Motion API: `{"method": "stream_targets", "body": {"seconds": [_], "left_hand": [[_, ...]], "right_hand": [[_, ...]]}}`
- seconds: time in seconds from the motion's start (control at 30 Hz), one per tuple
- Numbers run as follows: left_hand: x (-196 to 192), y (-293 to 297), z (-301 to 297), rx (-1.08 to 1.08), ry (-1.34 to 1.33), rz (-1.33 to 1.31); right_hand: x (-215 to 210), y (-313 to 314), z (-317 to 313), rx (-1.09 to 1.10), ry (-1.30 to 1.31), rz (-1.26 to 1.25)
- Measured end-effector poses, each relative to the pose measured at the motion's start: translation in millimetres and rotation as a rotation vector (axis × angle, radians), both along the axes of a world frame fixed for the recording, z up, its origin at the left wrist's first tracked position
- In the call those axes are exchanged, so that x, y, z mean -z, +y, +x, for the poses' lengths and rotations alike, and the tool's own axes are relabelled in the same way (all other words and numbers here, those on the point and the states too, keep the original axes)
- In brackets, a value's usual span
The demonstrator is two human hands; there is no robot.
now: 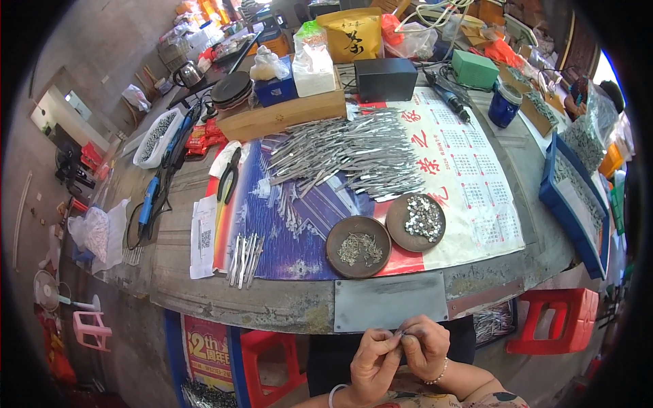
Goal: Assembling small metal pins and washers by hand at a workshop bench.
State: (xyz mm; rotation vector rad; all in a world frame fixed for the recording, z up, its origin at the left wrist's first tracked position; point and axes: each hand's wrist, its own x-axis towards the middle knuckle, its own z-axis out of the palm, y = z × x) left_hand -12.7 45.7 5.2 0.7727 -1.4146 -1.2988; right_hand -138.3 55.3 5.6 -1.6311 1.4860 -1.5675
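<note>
In front of my body, just off the table's near edge, my left hand (375,359) and my right hand (427,345) meet fingertip to fingertip. Both are closed in a pinch, and whatever lies between the fingers is too small and covered to name. Closest to them on the table is a flat grey plate (391,302). Beyond it stand two round brown dishes: the left dish (347,270) has thin brass-coloured bits in it, and the right dish (403,241) holds shiny small discs. A big heap of thin metal strips (347,153) spreads behind them on a printed calendar sheet (469,190).
A small bunch of strips (245,262) and black-handled pliers (230,177) lie to the left, near a blue pen-shaped tool (147,202). Boxes and a wooden drawer (286,115) line the back. A blue tray (571,197) tilts at the right edge, above a red stool (554,323).
</note>
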Motion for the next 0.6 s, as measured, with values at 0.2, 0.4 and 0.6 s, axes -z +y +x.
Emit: {"method": "stream_targets", "body": {"seconds": [0.2,0.4,0.6], "left_hand": [[-4,1,-4,-0.016,-0.025,-0.087],[3,3,-2,0.019,0.040,-0.031],[5,4,0,0.060,0.074,-0.046]], "right_hand": [[8,-5,-1,0.012,0.085,-0.097],[17,-7,-3,-0.084,0.059,-0.093],[12,-8,-10,-0.081,0.145,-0.131]]}}
